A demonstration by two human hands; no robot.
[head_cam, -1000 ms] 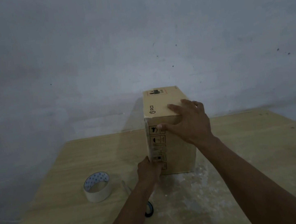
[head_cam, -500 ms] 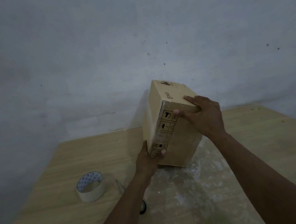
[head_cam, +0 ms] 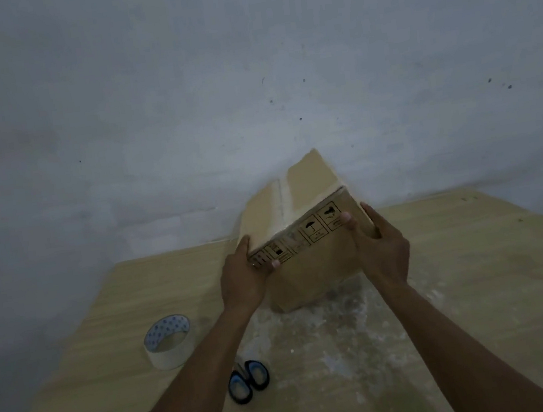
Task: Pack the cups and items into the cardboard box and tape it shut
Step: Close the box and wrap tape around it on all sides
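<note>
Cardboard box (head_cam: 309,270) tilted between my two hands, over the far middle of the table (head_cam: 480,282); its lowest corner is down at the wood, though I cannot tell whether it touches; the face turned up and away from me has a pale strip of tape (head_cam: 280,204) along its closed seam; a row of handling symbols (head_cam: 311,230) runs along the near face's top edge. My left hand (head_cam: 241,279) grips the box's left corner, thumb on the printed face, fingers wrapped behind; my right hand (head_cam: 381,250) clasps the right edge, thumb on the symbols, fingers along the side. Tape roll (head_cam: 169,342) stands on the table left of my left forearm; scissors (head_cam: 248,383) with blue-and-black handles lie just beside that forearm, nearer me.
</note>
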